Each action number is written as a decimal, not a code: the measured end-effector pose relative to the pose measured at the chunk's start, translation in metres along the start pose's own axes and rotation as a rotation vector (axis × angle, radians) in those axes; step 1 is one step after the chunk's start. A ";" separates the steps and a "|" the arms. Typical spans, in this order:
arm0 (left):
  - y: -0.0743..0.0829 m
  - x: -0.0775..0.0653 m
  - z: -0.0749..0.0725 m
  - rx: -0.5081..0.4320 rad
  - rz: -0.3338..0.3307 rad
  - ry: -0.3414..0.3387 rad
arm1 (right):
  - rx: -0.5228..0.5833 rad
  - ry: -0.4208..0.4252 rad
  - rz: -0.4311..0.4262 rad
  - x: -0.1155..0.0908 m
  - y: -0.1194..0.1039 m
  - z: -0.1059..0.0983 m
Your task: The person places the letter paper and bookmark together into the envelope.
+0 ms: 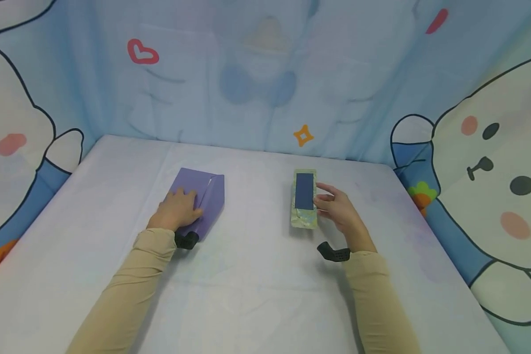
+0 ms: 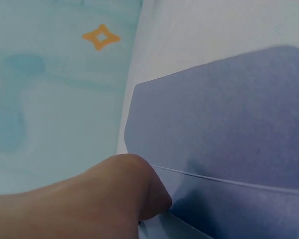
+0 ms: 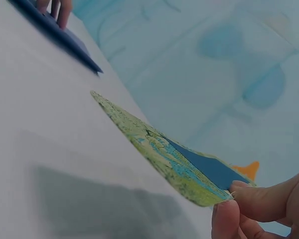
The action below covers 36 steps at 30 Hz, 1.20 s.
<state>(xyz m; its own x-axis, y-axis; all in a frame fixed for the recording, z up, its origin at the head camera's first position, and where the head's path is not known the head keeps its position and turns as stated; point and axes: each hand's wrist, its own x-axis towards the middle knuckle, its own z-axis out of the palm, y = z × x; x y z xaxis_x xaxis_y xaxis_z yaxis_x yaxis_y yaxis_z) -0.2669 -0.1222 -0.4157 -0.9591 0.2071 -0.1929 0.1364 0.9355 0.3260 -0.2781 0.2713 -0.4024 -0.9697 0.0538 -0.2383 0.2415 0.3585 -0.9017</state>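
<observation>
Here, right fingers point(image 1: 326, 197) pinch green card point(image 1: 304, 218) (print blurred, perhaps marbled); left fingers point(image 1: 188, 197) spread over purple folder point(image 1: 210, 197).

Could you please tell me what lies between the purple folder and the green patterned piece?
In the head view, only white tabletop shows between the purple folder and the green patterned piece.

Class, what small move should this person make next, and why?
Probably carry the green patterned piece left toward the purple piece: the right hand pinches it clear of the table, while the left hand rests on the purple one.
</observation>
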 end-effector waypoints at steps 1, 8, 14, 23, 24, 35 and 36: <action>0.000 0.000 0.000 -0.001 0.001 0.000 | 0.004 0.007 0.002 0.000 -0.002 0.003; -0.001 -0.002 0.000 -0.015 0.008 -0.003 | 0.035 0.044 0.042 0.000 -0.016 0.032; -0.003 -0.001 0.001 -0.011 -0.007 -0.005 | 0.064 0.012 0.000 -0.003 -0.027 0.056; 0.001 -0.001 0.001 -0.006 -0.003 -0.008 | 0.117 -0.018 0.010 -0.007 -0.037 0.084; 0.002 -0.001 0.001 -0.005 -0.003 -0.007 | 0.120 -0.019 0.008 -0.007 -0.038 0.086; 0.000 0.000 0.001 -0.004 -0.009 -0.007 | 0.177 -0.024 -0.015 -0.010 -0.053 0.114; 0.000 0.000 0.002 -0.003 -0.009 -0.007 | 0.179 -0.021 -0.015 -0.010 -0.054 0.117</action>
<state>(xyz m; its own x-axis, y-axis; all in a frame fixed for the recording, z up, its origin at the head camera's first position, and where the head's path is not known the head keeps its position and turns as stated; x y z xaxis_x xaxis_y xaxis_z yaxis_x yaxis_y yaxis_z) -0.2667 -0.1213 -0.4172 -0.9584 0.2008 -0.2026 0.1270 0.9364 0.3271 -0.2771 0.1420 -0.3933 -0.9726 0.0293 -0.2305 0.2318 0.1879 -0.9544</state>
